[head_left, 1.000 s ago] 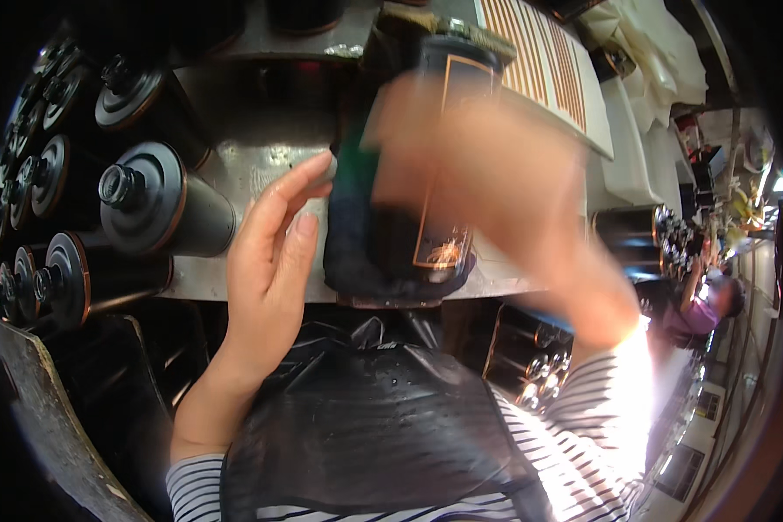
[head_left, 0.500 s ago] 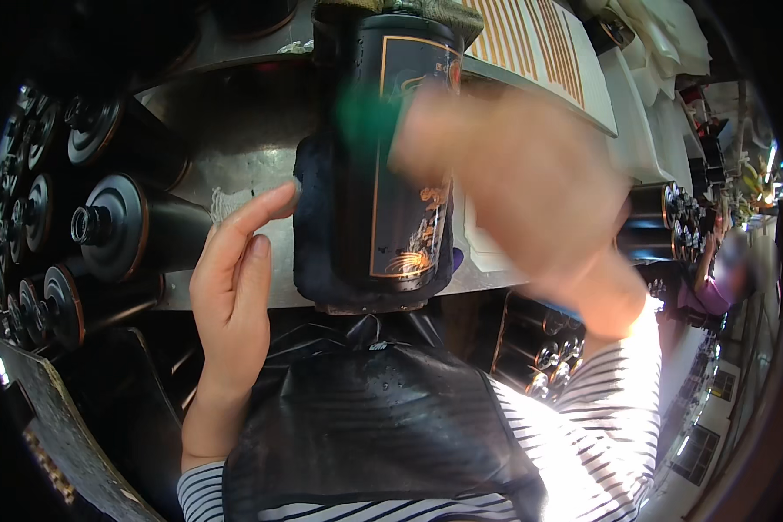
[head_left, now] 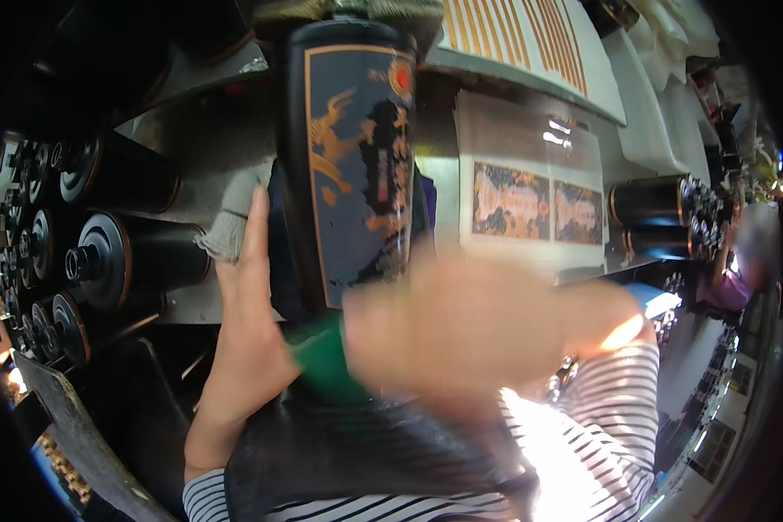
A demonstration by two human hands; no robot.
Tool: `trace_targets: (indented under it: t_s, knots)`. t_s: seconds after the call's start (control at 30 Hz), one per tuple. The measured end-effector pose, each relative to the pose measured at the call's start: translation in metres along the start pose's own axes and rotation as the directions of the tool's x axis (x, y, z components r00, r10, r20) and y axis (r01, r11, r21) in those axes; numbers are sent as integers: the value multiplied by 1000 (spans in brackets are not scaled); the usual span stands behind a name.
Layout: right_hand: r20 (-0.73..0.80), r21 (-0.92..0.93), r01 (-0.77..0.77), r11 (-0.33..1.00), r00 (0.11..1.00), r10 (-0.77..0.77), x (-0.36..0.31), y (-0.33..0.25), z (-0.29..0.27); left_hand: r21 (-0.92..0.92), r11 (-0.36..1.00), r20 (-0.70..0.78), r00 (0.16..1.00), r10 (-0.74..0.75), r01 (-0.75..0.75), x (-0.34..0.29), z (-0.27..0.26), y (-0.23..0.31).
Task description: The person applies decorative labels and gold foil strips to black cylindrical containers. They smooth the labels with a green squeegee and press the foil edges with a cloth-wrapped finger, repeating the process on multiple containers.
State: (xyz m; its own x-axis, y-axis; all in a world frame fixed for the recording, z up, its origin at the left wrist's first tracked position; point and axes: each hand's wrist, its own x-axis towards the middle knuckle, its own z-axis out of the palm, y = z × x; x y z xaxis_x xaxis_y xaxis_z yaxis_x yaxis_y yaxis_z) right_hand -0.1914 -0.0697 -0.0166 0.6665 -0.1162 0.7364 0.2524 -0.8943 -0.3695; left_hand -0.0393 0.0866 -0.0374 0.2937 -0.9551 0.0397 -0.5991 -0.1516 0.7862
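A black bottle (head_left: 357,157) lies on its side in front of me, its neck at the far end in a worn brown support (head_left: 274,24). Its upper face bears a decal with a gold border, gold figures and a red spot. My right hand (head_left: 470,322), smeared by motion, is at the bottle's near end. From its fingers juts a blurred green scraper (head_left: 331,358). Along the bottle's left side, my left hand (head_left: 257,322) is open with fingers stretched out, one wrapped in grey cloth (head_left: 237,213). Whether it touches the bottle, I cannot tell.
Several black bottles (head_left: 104,261) lie stacked at left, caps toward the left. Printed decal sheets (head_left: 531,204) rest on the metal table at right. Beyond are a white sheet with gold strips (head_left: 531,43) and more black bottles (head_left: 652,204). A person in purple (head_left: 726,283) is far right.
My right hand and the green scraper have swept toward me, from the bottle's middle to its near end. More of the decal faces up. My left hand's fingers have straightened.
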Motion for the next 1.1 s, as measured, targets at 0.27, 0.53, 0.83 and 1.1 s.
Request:
trace_targets:
  t_s: [0.27,0.53,0.83,1.1]
  knots:
    - [-164,-101,165,981,970,-180,-21,-9,13,87,995,-98,995,-35,44,7,11,-4]
    - [42,-453,-149,879,981,188,38,28,-20,34,997,-204,977,-66,75,3,17,0]
    - [-172,-358,-21,934,984,-44,39,53,-15,97,995,-246,969,-9,34,0,22,-4]
    - [91,-199,-81,977,991,101,4,17,-10,86,990,-162,982,-101,116,2,22,0]
